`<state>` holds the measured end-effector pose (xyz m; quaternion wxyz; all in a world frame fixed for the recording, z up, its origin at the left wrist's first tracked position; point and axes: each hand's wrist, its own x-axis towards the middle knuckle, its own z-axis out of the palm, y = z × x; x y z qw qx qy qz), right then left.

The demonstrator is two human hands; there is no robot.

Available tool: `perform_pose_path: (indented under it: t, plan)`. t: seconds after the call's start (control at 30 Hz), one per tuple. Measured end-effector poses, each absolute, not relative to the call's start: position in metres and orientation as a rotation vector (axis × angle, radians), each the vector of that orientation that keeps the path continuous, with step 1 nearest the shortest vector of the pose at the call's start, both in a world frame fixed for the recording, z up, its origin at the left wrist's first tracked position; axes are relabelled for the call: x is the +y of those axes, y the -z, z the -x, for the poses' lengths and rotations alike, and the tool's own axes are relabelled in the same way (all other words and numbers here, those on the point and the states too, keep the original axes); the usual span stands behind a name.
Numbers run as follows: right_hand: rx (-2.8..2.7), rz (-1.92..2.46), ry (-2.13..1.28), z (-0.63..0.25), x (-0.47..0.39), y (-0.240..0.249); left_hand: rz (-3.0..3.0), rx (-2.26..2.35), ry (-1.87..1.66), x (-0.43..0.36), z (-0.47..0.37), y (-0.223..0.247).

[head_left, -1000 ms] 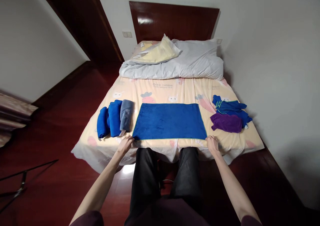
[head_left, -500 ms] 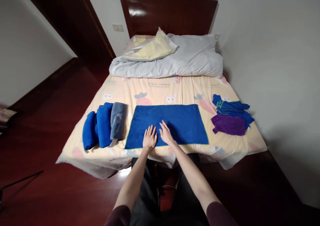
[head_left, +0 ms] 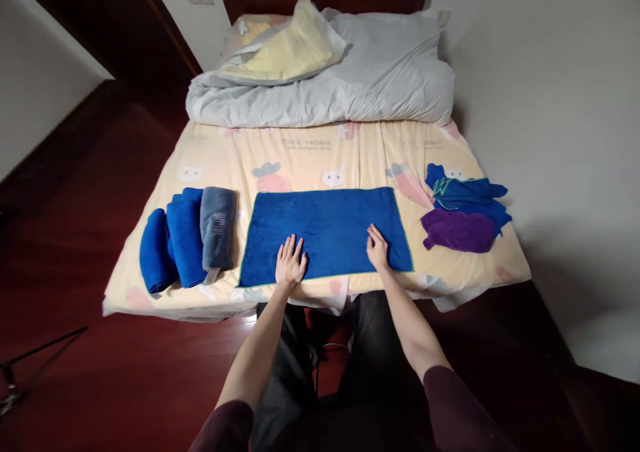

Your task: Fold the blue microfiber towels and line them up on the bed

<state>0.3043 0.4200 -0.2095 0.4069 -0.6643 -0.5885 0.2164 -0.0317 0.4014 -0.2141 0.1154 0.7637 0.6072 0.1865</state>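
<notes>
A blue towel (head_left: 330,222) with a thin green edge lies flat near the front of the bed. My left hand (head_left: 291,261) rests on its lower left part, palm down, fingers spread, holding nothing. Toward the towel's right side, my right hand (head_left: 377,247) lies on the cloth with its fingers extended and nothing in it. Left of the towel are rolled blue towels (head_left: 186,239) and a rolled grey towel (head_left: 219,229). To the right, a crumpled blue cloth (head_left: 470,195) sits behind a purple cloth (head_left: 459,231).
The bed (head_left: 200,149) has a patterned cream sheet. A folded grey quilt (head_left: 390,72) and a yellow pillow (head_left: 290,45) lie at its head. A white wall (head_left: 550,139) stands to the right, and a thin black stand (head_left: 45,345) is on the floor at left.
My right hand has slid to the right across the blue towel. My left hand remains on its lower left part. The view has tilted down and come closer.
</notes>
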Motion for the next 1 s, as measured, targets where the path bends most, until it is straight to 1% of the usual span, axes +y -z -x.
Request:
perform_pose_path:
  t: [0.1, 0.2, 0.33, 0.6, 0.77, 0.9, 1.0]
  plan:
    - [-1.504, 1.780, -0.421, -0.363, 0.413, 0.209, -2.240, 1.786, -0.542, 0.402, 0.031, 0.213]
    - [-1.625, 1.820, -0.373, -0.390, 0.407, 0.212, -2.241, 1.788, -0.534, 0.402, 0.031, 0.214]
    - [-1.712, 1.865, -0.315, -0.391, 0.408, 0.218, -2.271, 1.821, -0.519, 0.402, 0.030, 0.216]
    - [-1.767, 1.785, -0.165, -0.391, 0.413, 0.228, -2.328, 1.817, -0.414, 0.404, 0.028, 0.214]
    - [-1.750, 1.716, -0.014, -0.394, 0.415, 0.236, -2.426, 1.698, -0.280, 0.413, 0.066, 0.212]
    - [-1.753, 1.692, 0.033, -0.395, 0.416, 0.239, -2.233, 2.016, -0.323, 0.421, 0.110, 0.215]
    - [-1.753, 1.682, 0.046, -0.396, 0.417, 0.240, -2.103, 2.142, -0.341, 0.426, 0.124, 0.219]
